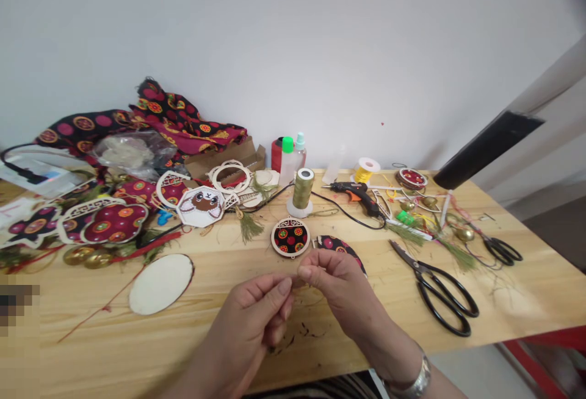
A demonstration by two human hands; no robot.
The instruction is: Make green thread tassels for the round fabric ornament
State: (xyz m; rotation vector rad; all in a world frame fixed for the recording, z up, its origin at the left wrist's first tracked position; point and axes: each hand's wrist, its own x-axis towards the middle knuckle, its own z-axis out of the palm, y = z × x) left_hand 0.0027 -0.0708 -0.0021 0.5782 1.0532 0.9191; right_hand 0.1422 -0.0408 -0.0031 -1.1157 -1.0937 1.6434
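Note:
My left hand (265, 307) and my right hand (336, 283) meet over the front middle of the table, thumbs and fingertips pinched together. Whatever lies between the fingers is too small or hidden to name. Just beyond them rests a round pendant (290, 238) with a pale wooden frame and dark floral fabric. Partly behind my right hand lies a piece of the same patterned fabric (339, 244). A spool of olive thread (302, 190) stands upright behind the pendant. To the right, large black-handled scissors (439, 292) lie with blades pointing away.
A white oval disc (161, 284) lies at left, near fabric-covered ornaments (114, 222) and an octagonal animal-face piece (201, 206). A glue gun (354, 194) with its cord, smaller scissors (503, 250) and a black cylinder (488, 149) are at right. Bottles (287, 161) stand by the wall.

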